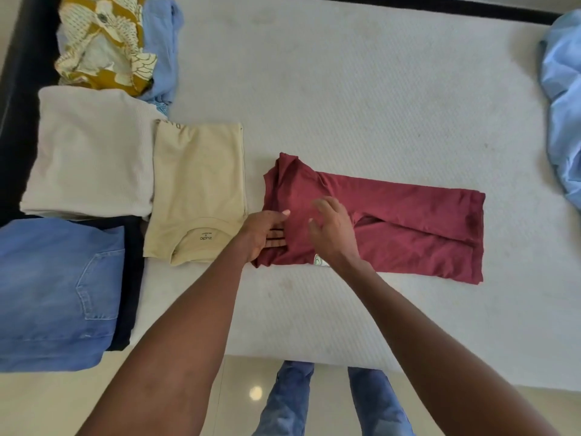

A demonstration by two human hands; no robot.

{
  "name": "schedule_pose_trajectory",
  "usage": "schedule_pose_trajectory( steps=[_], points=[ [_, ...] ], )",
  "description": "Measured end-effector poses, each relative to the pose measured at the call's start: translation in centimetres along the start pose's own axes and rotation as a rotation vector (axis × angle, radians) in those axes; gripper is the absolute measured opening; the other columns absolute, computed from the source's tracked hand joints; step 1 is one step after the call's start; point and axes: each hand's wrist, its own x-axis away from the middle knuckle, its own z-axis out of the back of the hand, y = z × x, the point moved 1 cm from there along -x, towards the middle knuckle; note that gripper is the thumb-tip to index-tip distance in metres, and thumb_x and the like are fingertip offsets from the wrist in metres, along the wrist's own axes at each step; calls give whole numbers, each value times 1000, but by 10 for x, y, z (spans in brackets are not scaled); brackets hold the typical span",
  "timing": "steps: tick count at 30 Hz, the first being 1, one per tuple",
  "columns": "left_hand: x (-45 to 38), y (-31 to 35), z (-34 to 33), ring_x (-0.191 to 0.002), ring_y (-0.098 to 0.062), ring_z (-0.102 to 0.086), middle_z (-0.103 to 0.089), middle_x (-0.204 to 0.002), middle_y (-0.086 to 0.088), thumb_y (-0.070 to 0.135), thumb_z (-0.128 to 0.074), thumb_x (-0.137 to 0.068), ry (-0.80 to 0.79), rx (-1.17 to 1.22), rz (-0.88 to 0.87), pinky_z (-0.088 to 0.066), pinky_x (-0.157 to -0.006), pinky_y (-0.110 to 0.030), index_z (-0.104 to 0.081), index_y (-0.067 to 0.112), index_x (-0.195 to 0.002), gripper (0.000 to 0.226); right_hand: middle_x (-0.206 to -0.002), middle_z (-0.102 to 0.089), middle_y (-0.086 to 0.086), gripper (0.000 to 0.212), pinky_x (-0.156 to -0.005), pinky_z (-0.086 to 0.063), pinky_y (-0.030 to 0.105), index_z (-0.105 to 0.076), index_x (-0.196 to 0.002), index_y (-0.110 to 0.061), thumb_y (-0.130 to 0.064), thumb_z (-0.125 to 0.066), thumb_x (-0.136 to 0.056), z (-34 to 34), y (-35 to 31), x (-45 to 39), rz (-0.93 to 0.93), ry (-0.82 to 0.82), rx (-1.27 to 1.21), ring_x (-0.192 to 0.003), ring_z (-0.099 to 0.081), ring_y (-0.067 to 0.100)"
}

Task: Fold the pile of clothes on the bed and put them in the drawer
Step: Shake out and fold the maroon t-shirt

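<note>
Shirt: maroon, soft, a long folded strip under both hands.
Left hand: fingers flat, pressed on cloth.
Right hand: fingers relaxed, released, grasped nothing.

One legible marking is showing: the beige folded shirt is displaying a printed neck label reading "zudio", seen upside down inside the collar. A small tag on the maroon garment is appearing unreadable.

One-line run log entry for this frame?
stage: folding | item: maroon shirt partly folded on bed | left hand flat on it | right hand open above | folded: beige tee
</note>
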Motion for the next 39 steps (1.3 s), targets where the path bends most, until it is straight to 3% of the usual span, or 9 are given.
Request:
schedule_pose_trajectory(
  steps=[2,4,7,13,19,24,28,35,39],
  points=[
    [-3,-2,-3,-71,-18,-68,-71,-89,-8,28,-73,-88,85,-117,-84,-60,-66,-32,-66,8,-103,26,-125,-64,11,41,-101,-45,48,-65,-120,-7,-2,-49,-83,-7,17,-6,-6,-196,133,-115,-56,29],
    [-11,2,-5,-69,-15,-64,-68,-82,-2,35,-73,-87,259,-201,-267,-56,-63,-30,-65,13,-90,23,-95,-73,7,29,-82,-55,44,-73,-91,-9,-3,-47,-78,-11,26,-10,-18,-327,144,-88,-66,26],
    [-23,30,-13,-75,-12,-55,-59,-87,3,43,-71,-85,606,-436,-582,-47,-67,-28,-55,15,-93,33,-71,-65,6,19,-63,-51,46,-63,-70,-8,-4,-46,-78,-11,29,-22,-12,-192,126,-61,-56,20],
    [-52,93,-36,-105,-30,-61,-62,-115,-12,32,-54,-98,599,-1150,-670,-47,-79,-39,-53,7,-121,34,-121,-59,10,33,-100,-42,45,-67,-119,-10,-12,-54,-89,-22,40,-26,-51,-198,198,-114,-51,31],
    [-61,93,-21,-65,-26,-71,-70,-96,-18,5,-42,-95,738,-108,-227,-60,-56,-34,-60,-4,-112,26,-120,-61,13,35,-104,-40,38,-68,-118,-3,-3,-52,-87,-33,51,-6,-43,-118,62,-114,-51,31],
    [-32,54,-22,-92,-33,-70,-69,-107,-14,43,-48,-90,724,-309,-244,-59,-81,-45,-58,5,-116,47,-69,-59,8,17,-59,-46,40,-56,-65,-3,1,-46,-78,-20,54,18,-238,301,-127,-65,-48,17],
    [-6,6,-28,-91,-27,-67,-69,-103,-11,40,-76,-78,486,-476,-57,-56,-83,-36,-63,6,-110,49,-77,-61,5,30,-71,-48,37,-54,-73,-12,-38,-62,-87,-11,67,28,-823,309,-522,-70,-56,20],
    [9,-33,-27,-86,-29,-71,-69,-104,-16,22,-62,-93,407,-93,-284,-61,-71,-37,-62,8,-98,15,-59,-55,6,15,-54,-45,32,-50,-70,-12,-13,-64,-78,-12,68,33,-714,267,-779,-58,-53,20],
    [28,-40,-32,-87,-27,-71,-64,-116,-16,13,-65,-93,341,-14,-354,-62,-75,-39,-56,9,-119,28,-57,-53,9,12,-42,-43,26,-47,-80,-10,-7,-59,-81,-5,61,32,-710,235,-972,-43,-53,19]
  ],
)
